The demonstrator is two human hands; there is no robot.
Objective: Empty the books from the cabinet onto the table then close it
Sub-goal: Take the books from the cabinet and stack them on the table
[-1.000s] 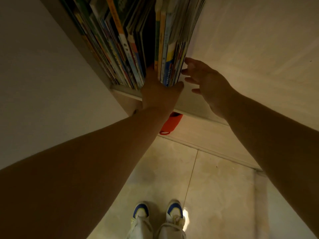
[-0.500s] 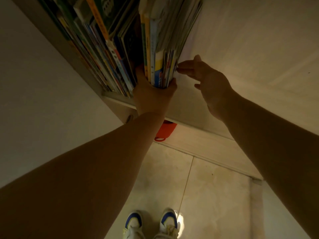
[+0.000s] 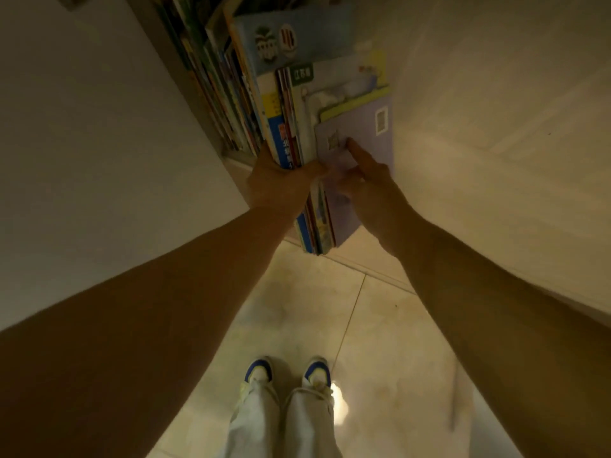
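A bundle of thin books [image 3: 291,133] juts out of the cabinet shelf [image 3: 231,157] toward me, a pale purple cover [image 3: 360,140] on its right face. My left hand [image 3: 277,183] grips the bundle's lower edge from the left, thumb wrapped across the spines. My right hand [image 3: 367,183] lies against the purple cover, index finger straight along it. More upright books [image 3: 211,77] stay packed in the shelf to the left.
A pale cabinet panel [image 3: 496,127] runs along the right, close to my right arm. A white wall or door face [image 3: 82,143] fills the left. Below lie beige floor tiles [image 3: 380,342] and my two shoes [image 3: 287,375].
The bundle has slid well out of the shelf toward me, its covers now showing. My right hand moved from beside the books onto the purple cover. The red object below is now hidden.
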